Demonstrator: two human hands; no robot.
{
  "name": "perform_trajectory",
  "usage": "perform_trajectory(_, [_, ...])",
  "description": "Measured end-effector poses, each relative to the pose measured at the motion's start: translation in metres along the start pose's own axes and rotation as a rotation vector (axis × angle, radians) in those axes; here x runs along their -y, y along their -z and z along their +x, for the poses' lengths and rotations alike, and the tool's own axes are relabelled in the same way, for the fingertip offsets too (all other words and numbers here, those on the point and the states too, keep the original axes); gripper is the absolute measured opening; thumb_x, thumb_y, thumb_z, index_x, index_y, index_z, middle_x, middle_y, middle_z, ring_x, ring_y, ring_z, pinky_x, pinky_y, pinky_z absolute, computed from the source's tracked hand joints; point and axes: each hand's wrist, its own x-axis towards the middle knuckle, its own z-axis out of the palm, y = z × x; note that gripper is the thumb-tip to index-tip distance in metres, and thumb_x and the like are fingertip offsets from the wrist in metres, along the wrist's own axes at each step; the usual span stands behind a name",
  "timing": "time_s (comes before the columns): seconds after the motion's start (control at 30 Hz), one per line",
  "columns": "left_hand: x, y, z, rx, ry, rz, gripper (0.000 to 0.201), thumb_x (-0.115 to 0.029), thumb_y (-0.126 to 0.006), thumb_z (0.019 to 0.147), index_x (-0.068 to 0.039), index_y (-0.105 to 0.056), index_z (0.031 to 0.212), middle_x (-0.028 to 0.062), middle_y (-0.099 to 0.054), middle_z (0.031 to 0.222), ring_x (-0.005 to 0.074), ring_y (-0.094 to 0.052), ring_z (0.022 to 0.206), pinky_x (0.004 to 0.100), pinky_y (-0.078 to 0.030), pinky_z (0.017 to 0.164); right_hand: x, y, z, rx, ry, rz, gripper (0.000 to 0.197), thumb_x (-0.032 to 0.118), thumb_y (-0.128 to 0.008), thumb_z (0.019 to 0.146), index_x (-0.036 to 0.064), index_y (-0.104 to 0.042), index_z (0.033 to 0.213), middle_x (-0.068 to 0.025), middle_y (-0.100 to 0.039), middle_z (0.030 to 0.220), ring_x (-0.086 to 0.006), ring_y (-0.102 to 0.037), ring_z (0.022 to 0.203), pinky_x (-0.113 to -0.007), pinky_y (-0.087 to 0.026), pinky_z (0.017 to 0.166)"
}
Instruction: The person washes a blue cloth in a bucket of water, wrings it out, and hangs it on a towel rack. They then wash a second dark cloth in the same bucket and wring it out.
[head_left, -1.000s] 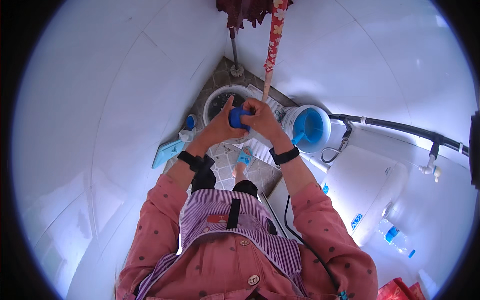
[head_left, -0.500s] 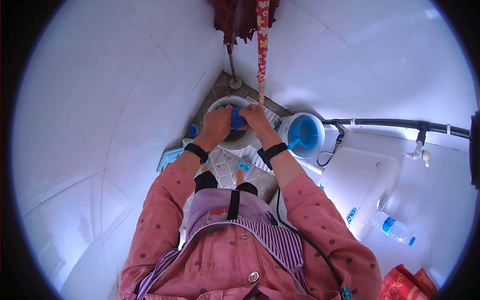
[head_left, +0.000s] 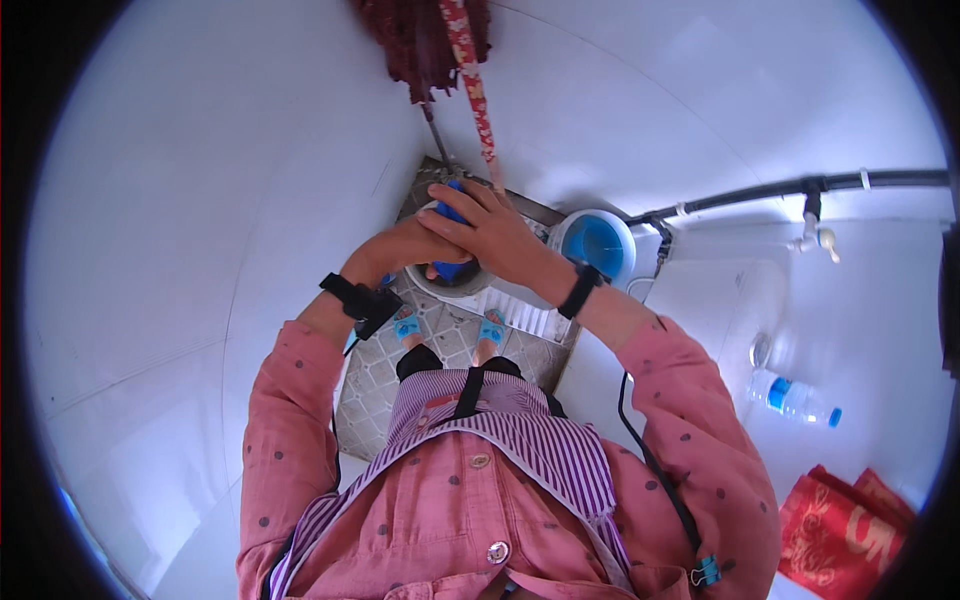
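Blue object (head_left: 451, 207) between the two hands, at far centre, in front of the bucket (head_left: 455, 291) in this view. Left hand (head_left: 408, 248): fingers grasping it. Right hand (head_left: 497, 236): fingers extended across it, grip undeterminable. A slackened hold could drop it into the bucket or onto the floor (head_left: 372, 400).

A ragged maroon cloth (head_left: 425, 50) and a pole (head_left: 470, 75) wrapped in red floral fabric rise near the far corner of the tiled floor (head_left: 445, 325). By its right-hand edge stands a white bucket (head_left: 629, 250), blue inside. Farther right: a wall tap (head_left: 812, 235), a clear bottle (head_left: 795, 397) lying down, red fabric (head_left: 835, 535).
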Motion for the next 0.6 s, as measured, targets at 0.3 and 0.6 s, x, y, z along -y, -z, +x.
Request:
perform_trajectory(0.3, [0.030, -0.015, 0.028, -0.359, -0.289, 1.078, 0.029, -0.014, -0.070, 0.074, -0.004, -0.055, 0.097, 0.0190, -0.068, 0.083, 0.0351, -0.067, 0.077, 0.0414, -0.052, 0.064, 0.000, -0.052, -0.008, 0.110, -0.575, 0.162, 0.039, 0.009, -0.067, 0.069, 0.0000, -0.055, 0.105, -0.0231, -0.064, 0.091, -0.0416, -0.064, 0.074, -0.044, -0.053, 0.065])
perform_trajectory(0.6, [0.036, -0.017, 0.041, -0.475, -0.672, 1.248, 0.030, -0.011, -0.069, 0.073, -0.007, -0.054, 0.098, 0.0117, -0.064, 0.089, 0.0322, -0.063, 0.086, 0.0471, -0.046, 0.070, -0.009, -0.016, -0.019, 0.346, -1.127, 1.125, 0.018, 0.015, -0.072, 0.067, 0.0020, -0.065, 0.077, -0.0083, -0.060, 0.070, -0.0211, -0.060, 0.063, -0.039, -0.047, 0.050])
